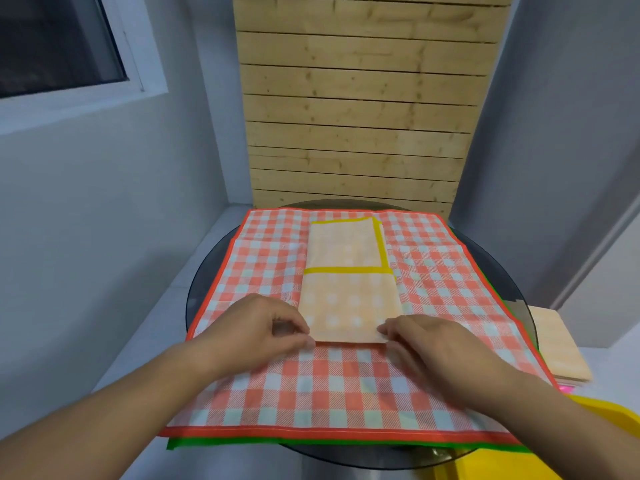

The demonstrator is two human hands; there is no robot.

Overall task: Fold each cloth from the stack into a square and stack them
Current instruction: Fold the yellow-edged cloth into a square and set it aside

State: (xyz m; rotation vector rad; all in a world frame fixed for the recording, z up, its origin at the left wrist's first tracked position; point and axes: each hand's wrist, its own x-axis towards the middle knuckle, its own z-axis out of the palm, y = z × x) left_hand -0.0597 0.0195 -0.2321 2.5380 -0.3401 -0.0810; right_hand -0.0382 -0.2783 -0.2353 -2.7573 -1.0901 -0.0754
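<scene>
A pale orange checked cloth with yellow borders [349,271] lies folded into a long narrow strip down the middle of the stack. My left hand [263,323] pinches its near left corner, and my right hand [426,341] pinches its near right corner. Under it lies a spread red-and-white checked cloth with a red border [346,386], on top of the stack. A green-edged cloth [221,443] peeks out below that one at the front.
The stack rests on a round dark glass table [199,289]. A pale wooden board [557,344] sits at the right, with a yellow object [602,431] in front of it. A slatted wooden panel [360,116] stands behind the table, with grey walls at either side.
</scene>
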